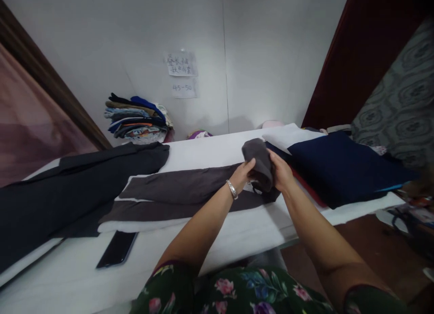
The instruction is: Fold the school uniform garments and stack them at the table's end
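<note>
A pair of dark grey trousers (190, 185) lies lengthwise on the white-covered table (206, 153), its two long legs stretching to the left with white showing along their edges. At the right end, its upper part is bunched up off the table between my hands. My left hand (243, 175), a silver bracelet at the wrist, grips the near-left side of the raised cloth with the thumb on top. On the other side, my right hand (280, 169) grips the cloth's right edge. Some fingers of both hands are hidden behind the fabric.
A black garment (81, 187) is spread at the left, with a phone (117, 249) near it. Folded clothes (139, 119) are stacked against the wall. Navy folded cloth (339, 167) tops a pile on the right. Paper notes (182, 64) hang on the wall.
</note>
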{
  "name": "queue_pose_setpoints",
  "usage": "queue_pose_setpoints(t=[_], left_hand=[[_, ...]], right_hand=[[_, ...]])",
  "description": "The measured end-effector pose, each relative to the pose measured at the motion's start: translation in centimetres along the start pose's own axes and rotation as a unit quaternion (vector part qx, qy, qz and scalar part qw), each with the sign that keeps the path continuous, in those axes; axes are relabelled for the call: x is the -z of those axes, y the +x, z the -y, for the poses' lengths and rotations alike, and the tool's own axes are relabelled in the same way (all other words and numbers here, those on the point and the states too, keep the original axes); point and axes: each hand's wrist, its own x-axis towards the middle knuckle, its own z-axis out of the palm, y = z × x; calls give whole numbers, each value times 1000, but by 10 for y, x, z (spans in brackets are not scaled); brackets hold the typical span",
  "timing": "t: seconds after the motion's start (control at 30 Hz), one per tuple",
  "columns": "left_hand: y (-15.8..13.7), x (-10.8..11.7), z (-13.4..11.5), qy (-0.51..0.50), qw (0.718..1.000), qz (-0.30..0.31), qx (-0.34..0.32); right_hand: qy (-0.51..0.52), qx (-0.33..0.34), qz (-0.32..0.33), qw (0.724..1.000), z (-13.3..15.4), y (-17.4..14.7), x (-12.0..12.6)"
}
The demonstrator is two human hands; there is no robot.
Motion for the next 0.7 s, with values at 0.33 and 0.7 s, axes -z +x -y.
queue_pose_setpoints(t=[0.33, 0.7], left_hand=[[-2, 95, 2, -129, 984, -124, 20], [-17, 144, 15, 143, 932, -321, 83]], right_hand=[[-227, 54, -81, 969, -24, 12, 30], [-211, -77, -108, 968, -76, -25, 85]])
